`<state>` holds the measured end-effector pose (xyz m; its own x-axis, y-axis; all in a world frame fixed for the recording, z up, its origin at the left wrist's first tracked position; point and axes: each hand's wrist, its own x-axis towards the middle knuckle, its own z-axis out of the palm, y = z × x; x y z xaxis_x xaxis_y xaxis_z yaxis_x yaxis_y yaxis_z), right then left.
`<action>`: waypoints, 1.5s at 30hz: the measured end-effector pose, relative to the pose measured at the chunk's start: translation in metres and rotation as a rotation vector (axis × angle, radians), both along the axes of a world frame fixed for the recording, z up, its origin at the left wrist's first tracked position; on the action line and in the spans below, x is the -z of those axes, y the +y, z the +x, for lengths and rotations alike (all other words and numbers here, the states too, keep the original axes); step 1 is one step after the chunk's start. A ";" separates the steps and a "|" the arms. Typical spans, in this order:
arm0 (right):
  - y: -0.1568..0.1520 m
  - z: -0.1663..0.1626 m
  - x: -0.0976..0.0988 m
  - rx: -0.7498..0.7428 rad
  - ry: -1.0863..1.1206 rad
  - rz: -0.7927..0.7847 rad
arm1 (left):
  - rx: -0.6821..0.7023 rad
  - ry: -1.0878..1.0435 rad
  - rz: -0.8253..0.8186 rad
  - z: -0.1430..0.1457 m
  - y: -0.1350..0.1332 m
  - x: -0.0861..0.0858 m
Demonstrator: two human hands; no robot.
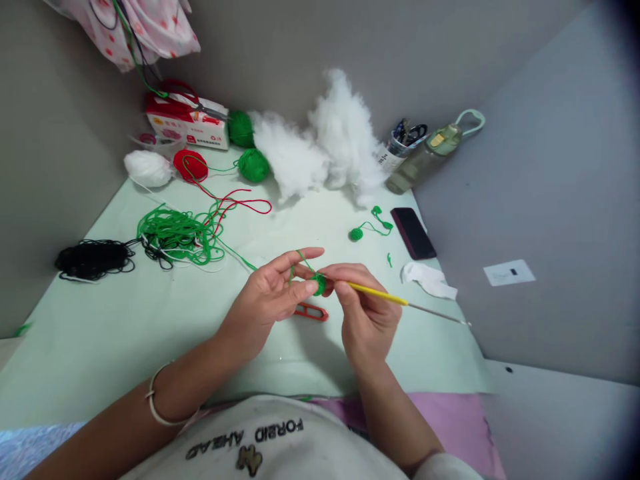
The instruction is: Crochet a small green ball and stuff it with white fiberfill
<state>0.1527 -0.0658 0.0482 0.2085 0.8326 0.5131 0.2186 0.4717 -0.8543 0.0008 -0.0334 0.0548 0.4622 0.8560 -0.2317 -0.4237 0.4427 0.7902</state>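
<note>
Between my hands is a small green crochet piece (319, 285), pinched by the thumb and fingers of my left hand (273, 290). Green yarn (239, 257) runs from a loose heap at the left to this hand and passes over its raised index finger. My right hand (367, 307) grips a crochet hook with a yellow handle (377, 293), whose thin metal far end points right. The hook's working tip meets the green piece, hidden by the fingers. Beneath my hands an orange tool (313, 311), perhaps a cutter, lies on the table, partly covered.
A tangle of green yarn (175, 230) and black yarn (95, 259) lies left. Behind stand yarn balls, a tissue box (190, 123) with scissors, white stuffing (345, 133), a pen cup and a bottle (425, 160). Right are a phone (413, 233), small green crochet pieces (356, 234) and tissue (429, 279).
</note>
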 end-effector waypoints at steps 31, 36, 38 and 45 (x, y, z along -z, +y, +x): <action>0.007 0.009 -0.001 -0.138 0.310 -0.202 | -0.045 0.149 0.052 -0.003 0.001 0.001; -0.003 0.005 -0.003 -0.019 0.006 -0.048 | -0.109 0.200 0.118 -0.002 -0.003 0.004; -0.007 0.003 0.000 0.009 -0.172 0.058 | -0.151 0.215 0.133 0.000 -0.005 0.003; -0.008 0.003 0.014 0.134 -0.650 0.290 | -0.149 0.098 0.044 0.002 -0.003 0.002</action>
<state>0.1562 -0.0740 0.0347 -0.1236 0.6327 0.7645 0.7117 0.5934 -0.3760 0.0031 -0.0360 0.0529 0.3066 0.9236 -0.2300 -0.4020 0.3447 0.8483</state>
